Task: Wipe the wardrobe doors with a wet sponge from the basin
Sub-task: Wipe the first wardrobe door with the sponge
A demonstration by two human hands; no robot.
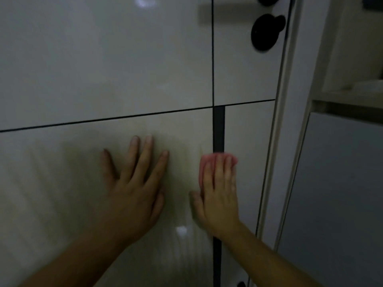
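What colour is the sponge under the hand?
Pink; the sponge shows in the head view under the right hand.

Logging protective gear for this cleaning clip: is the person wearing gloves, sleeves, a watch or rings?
No gloves: the left hand and right hand are bare. The left forearm and right forearm are uncovered to the frame's edge, with no sleeve in view. No watch, bracelet or ring shows, though the dim, blurred picture could hide a thin ring.

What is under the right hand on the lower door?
A pink sponge, pressed against the wardrobe door over the dark strip. Only its top and left edges show; the right hand covers the rest.
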